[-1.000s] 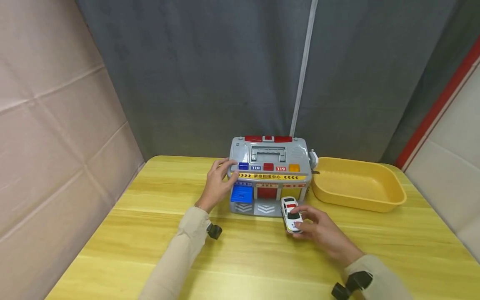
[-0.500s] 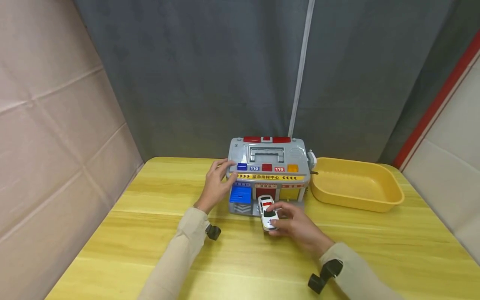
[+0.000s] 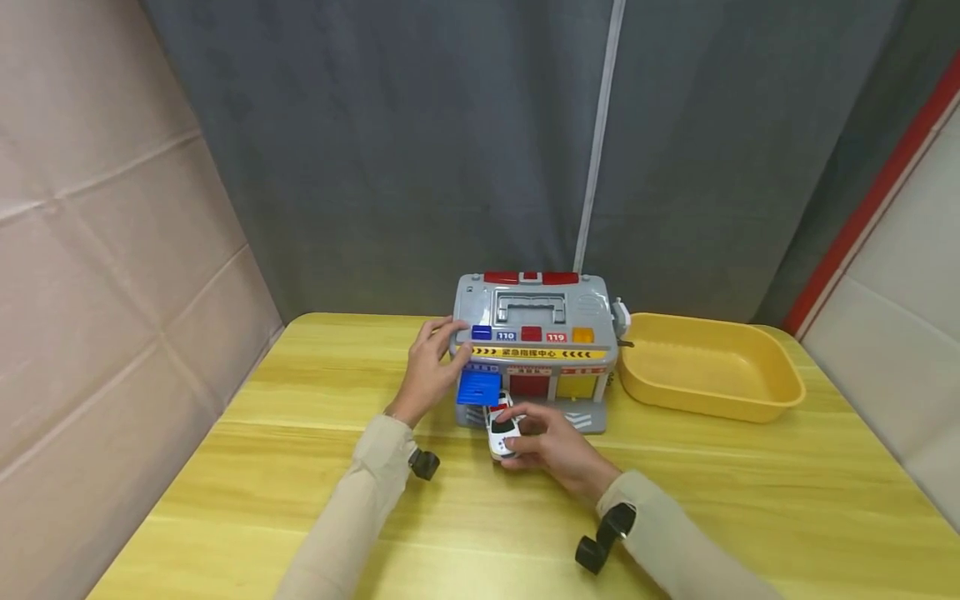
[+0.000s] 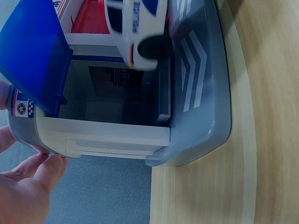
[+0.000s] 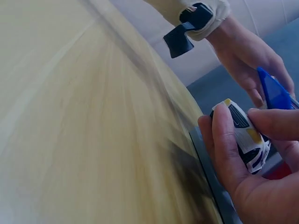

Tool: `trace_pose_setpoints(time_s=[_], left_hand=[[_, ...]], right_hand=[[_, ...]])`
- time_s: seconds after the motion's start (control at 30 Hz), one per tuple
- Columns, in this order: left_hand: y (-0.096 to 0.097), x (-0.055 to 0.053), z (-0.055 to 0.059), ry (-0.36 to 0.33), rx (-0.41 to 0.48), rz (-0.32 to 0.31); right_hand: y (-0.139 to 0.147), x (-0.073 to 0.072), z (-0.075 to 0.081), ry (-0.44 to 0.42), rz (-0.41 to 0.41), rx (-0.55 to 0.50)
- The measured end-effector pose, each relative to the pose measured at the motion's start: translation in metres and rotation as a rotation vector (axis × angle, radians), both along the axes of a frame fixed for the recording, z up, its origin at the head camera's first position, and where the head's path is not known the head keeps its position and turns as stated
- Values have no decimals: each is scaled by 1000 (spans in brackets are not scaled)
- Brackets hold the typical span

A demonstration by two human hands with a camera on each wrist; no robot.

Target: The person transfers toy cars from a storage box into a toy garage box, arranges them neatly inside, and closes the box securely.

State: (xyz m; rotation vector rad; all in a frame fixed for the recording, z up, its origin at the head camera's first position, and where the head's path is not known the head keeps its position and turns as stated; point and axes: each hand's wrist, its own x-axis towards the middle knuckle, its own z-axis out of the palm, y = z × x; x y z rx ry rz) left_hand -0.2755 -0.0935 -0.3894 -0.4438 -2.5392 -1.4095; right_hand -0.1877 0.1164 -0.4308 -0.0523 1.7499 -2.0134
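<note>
A white toy police car (image 3: pixel 501 443) with a red roof light is pinched between the thumb and fingers of my right hand (image 3: pixel 558 448). It is held at the front of a grey toy garage (image 3: pixel 530 353), by the leftmost bay. The blue door (image 3: pixel 478 388) of that bay is swung up, and the left wrist view shows the dark bay interior (image 4: pixel 112 91) behind it. There the car (image 4: pixel 142 28) overlaps the bay's edge, its wheel over the grey ramp. My left hand (image 3: pixel 427 377) grips the garage's upper left corner, thumb at the front and fingers on top.
A yellow tray (image 3: pixel 712 408) stands right of the garage on the wooden table (image 3: pixel 300 467). The red door (image 3: pixel 529 385) and yellow door (image 3: pixel 576 387) are down. A grey curtain (image 3: pixel 375 167) hangs behind the table.
My right hand has carried the car leftward along the garage front, from the yellow door past the red door to the blue-door bay. My left hand keeps its grip on the garage corner.
</note>
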Motion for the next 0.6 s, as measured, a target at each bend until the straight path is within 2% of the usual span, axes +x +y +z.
trace_pose_setpoints(time_s=[0.3, 0.6], left_hand=[[-1, 2, 2, -20, -11, 7], [-2, 1, 1, -12, 2, -1]], right_hand=[[-18, -8, 1, -16, -27, 20], [-27, -14, 2, -61, -139, -24]])
